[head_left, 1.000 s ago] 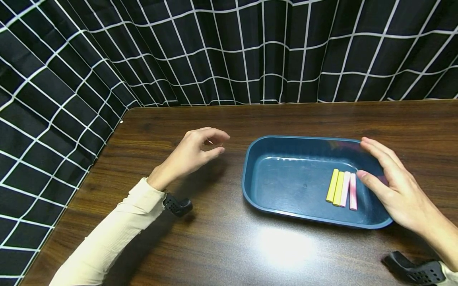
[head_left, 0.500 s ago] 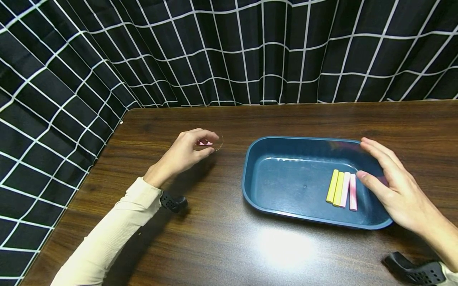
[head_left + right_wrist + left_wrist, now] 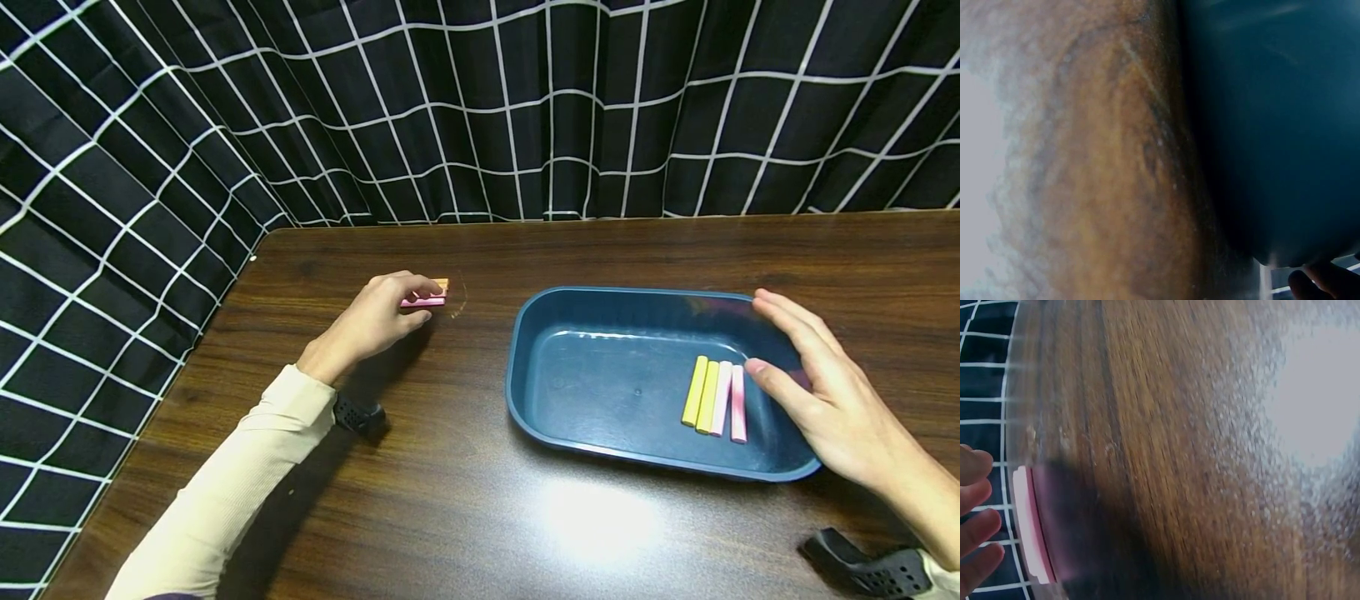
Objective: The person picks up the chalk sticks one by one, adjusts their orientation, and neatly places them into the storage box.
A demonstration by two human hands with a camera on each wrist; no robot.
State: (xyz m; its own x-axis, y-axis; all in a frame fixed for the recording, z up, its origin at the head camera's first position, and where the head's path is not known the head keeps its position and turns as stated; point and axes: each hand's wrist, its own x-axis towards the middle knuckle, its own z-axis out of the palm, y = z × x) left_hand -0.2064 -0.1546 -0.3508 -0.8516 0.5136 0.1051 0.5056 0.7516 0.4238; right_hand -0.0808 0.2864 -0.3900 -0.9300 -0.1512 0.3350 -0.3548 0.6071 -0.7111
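Observation:
My left hand (image 3: 382,312) is over a few chalk sticks on the table, thumb and fingers apart. A pink chalk stick (image 3: 424,302) shows between thumb and fingers, and an orange one (image 3: 442,283) peeks out behind the fingertips. In the left wrist view, the pink chalk (image 3: 1032,525) lies apart from the fingertips (image 3: 982,528). My right hand (image 3: 840,400) rests at the right end of a blue plastic tray (image 3: 637,289), fingers extended along its far corner and thumb over the inside. Two yellow chalk sticks (image 3: 694,392) and two pink ones (image 3: 722,398) lie side by side in the tray.
The dark wood table (image 3: 450,500) ends at a black curtain with a white grid (image 3: 480,108) at the back and left. Faint chalk-like marks (image 3: 459,310) lie right of the left hand. Each wrist wears a black band (image 3: 360,417).
My left hand has moved left and drawn back from the tray side, uncovering the pink and orange chalk sticks under it. The right hand and the tray have stayed in place.

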